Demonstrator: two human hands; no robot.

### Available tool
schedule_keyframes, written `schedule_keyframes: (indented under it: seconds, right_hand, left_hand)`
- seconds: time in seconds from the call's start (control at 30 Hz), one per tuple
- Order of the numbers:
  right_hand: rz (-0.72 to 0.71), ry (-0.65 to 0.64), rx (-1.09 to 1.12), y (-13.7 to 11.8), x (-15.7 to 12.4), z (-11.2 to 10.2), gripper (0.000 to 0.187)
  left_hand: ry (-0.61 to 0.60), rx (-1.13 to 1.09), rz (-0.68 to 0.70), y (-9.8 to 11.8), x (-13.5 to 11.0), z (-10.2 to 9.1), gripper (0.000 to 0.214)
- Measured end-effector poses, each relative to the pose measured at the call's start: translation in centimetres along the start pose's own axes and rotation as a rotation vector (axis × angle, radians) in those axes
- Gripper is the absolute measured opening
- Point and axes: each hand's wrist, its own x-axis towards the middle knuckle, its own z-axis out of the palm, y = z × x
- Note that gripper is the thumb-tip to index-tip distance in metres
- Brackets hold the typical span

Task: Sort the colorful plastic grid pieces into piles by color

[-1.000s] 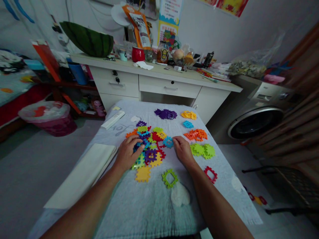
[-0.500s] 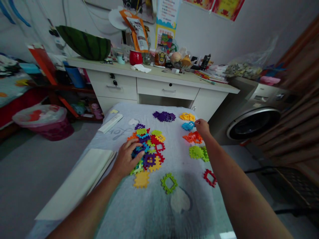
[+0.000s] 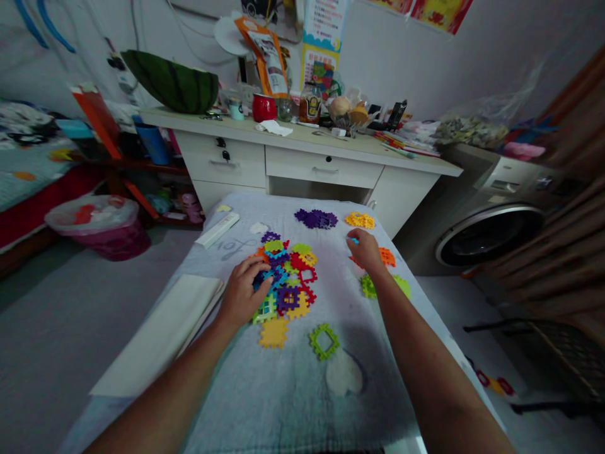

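Note:
A mixed pile of notched plastic building tiles lies at the middle left of the cloth-covered table. My left hand rests on the pile's left side, fingers and thumb apart, touching the blue tiles. My right hand is at the right side with its fingers curled together. A bit of blue tile shows by its fingertips; whether they grip it is hidden. Around that hand are yellow tiles behind, orange tiles partly covered, and green tiles in front. Purple tiles lie farther left.
A single green frame tile lies near the front, and a yellow tile below the pile. At the left are a folded white sheet and a long white box. A desk stands behind, a washing machine to the right.
My right hand has moved left from beside the blue tiles to over them. My left hand stays on the pile. The red frame tile at the right is hidden behind my right forearm.

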Motion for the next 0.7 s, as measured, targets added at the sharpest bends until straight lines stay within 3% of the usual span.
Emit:
schedule_keyframes:
  seconds: [0.1, 0.17, 0.33, 0.57, 0.7]
  right_hand:
    - [-0.281, -0.169, 0.142, -3.2, -2.8, 2.2, 0.019]
    - [-0.339, -0.193, 0.143, -4.7, -4.3, 3.6, 0.02]
    - [-0.272, -0.153, 0.113, -5.7, -6.2, 6.3, 0.036]
    - [-0.237, -0.093, 0.149, -4.5, -6.2, 7.6, 0.03]
    - [-0.252, -0.044, 0.183, -4.4, -6.3, 7.7, 0.034]
  left_hand:
    - [0.016, 0.008, -0.013, 0.2, 0.0, -0.2, 0.025]
    - [0.019, 0.025, -0.012, 0.5, -0.1, -0.4, 0.025]
    - [-0.009, 0.091, -0.003, 1.9, -0.2, -1.8, 0.026]
    - [-0.129, 0.229, 0.011, 4.8, 0.5, -6.5, 0.03]
    - [-0.247, 0.315, -0.019, 4.2, 1.6, -8.6, 0.037]
